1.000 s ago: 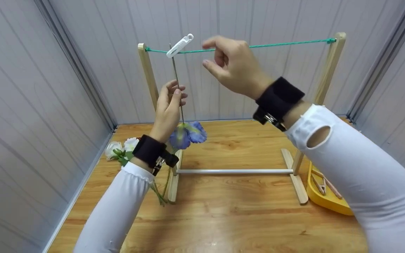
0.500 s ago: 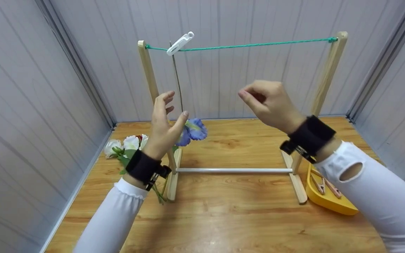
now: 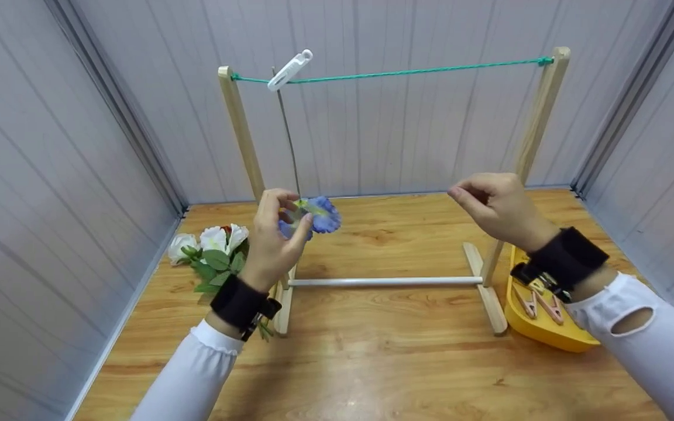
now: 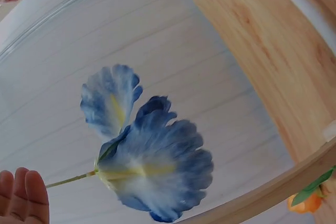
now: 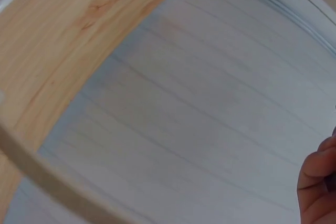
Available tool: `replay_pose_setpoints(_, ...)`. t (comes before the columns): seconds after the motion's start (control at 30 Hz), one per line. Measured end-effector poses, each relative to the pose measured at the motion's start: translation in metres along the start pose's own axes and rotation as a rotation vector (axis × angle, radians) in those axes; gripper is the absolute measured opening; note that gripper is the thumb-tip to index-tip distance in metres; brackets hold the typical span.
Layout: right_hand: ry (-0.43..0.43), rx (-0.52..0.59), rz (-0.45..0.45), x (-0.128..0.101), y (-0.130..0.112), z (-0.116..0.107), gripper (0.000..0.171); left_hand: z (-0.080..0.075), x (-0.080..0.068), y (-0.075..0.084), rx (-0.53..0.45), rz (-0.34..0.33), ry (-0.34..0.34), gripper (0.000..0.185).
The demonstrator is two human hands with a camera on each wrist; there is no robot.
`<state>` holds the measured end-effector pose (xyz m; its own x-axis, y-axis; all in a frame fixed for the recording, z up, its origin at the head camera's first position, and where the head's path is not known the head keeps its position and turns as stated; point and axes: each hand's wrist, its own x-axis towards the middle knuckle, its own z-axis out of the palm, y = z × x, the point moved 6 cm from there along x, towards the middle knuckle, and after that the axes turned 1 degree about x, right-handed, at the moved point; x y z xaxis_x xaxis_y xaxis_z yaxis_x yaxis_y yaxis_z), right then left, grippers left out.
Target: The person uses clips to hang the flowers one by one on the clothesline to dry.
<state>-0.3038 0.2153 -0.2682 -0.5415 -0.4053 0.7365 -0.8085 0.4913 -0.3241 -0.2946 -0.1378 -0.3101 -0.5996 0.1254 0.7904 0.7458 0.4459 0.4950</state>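
Observation:
A blue iris-like flower (image 3: 325, 214) hangs head down, its long stem (image 3: 287, 131) clipped to a green cord (image 3: 419, 72) by a white clothespin (image 3: 290, 70). My left hand (image 3: 271, 240) is at the bloom, thumb and fingers spread around it and overlapping it in the head view. In the left wrist view its straight fingers (image 4: 23, 195) lie beside the stem, short of the petals (image 4: 157, 166). My right hand (image 3: 501, 204) hangs in front of the right post, fingers loosely curled, with nothing visible in it.
Wooden posts (image 3: 542, 123) hold the cord, joined low by a white rod (image 3: 384, 282). White flowers (image 3: 214, 240) with green leaves lie at the left; an orange flower (image 4: 305, 203) shows in the left wrist view. A yellow tray (image 3: 547, 340) with several clothespins (image 3: 550, 308) stands at the right.
My right hand has drawn away from the cord, down and right toward the tray. The left hand has left the stem and lowered to the bloom. The flower keeps hanging from the clothespin.

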Motion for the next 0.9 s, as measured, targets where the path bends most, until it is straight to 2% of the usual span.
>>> replay_pose_setpoints(0.17,-0.069,0.026,-0.015,-0.029,0.014,-0.007,0.018,0.012,-0.015,0.007,0.018,0.09,-0.085,0.027)
replay_pose_setpoints(0.27,-0.077,0.02,-0.008,-0.048,0.021,-0.012,0.024,0.02,-0.025,0.013,0.062,0.152,-0.156,0.028)
replay_pose_setpoints(0.37,-0.074,0.004,0.028,-0.068,0.03,-0.017,0.032,0.028,-0.034,0.017,0.099,0.176,-0.23,0.031)
replay_pose_setpoints(0.53,-0.117,-0.046,0.075,-0.096,0.047,-0.024,0.044,0.042,-0.048,0.015,0.152,0.149,-0.341,0.032)
replay_pose_setpoints(0.7,-0.209,-0.197,0.09,-0.117,0.069,-0.03,0.05,0.054,-0.061,0.006,0.203,0.095,-0.421,0.034)
replay_pose_setpoints(0.8,-0.298,-0.302,0.166,-0.129,0.089,-0.031,0.043,0.06,-0.068,-0.001,0.207,0.055,-0.46,0.037)
replay_pose_setpoints(0.9,-0.447,-0.376,0.315,-0.141,0.111,-0.029,0.023,0.065,-0.075,-0.007,0.216,0.016,-0.507,0.041)
